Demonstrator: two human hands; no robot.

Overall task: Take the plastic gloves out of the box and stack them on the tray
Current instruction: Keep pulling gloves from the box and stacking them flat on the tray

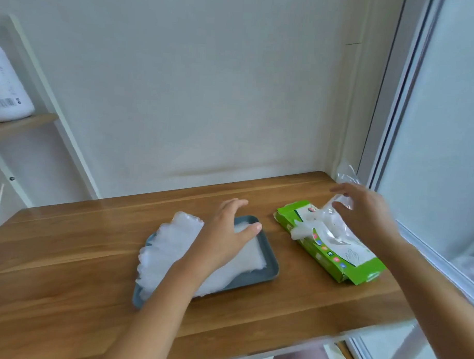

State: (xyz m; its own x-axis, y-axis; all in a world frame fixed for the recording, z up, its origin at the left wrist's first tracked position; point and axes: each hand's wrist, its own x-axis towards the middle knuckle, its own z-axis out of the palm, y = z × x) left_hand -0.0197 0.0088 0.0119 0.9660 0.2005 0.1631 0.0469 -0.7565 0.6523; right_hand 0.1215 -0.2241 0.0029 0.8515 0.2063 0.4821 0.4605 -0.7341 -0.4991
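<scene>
As I am drawing a thin plastic glove (pixel 347 175) up out of the green box (pixel 332 258) at the right of the desk (pixel 66 254), the fingers (pixel 340 188) of my right hand (pixel 363 213) are pinching its film. My left hand (pixel 223 232) is hovering, fingers spread and gripping nothing, over the stack of gloves (pixel 169 252) on the grey tray (pixel 270 271) to the left. The risks, as I am judging them: the light box is lying unheld and may be dragged along; a second glove (pixel 301 231), poking from the slot, may follow; the stack, overhanging the tray's left rim, may slide off.
</scene>
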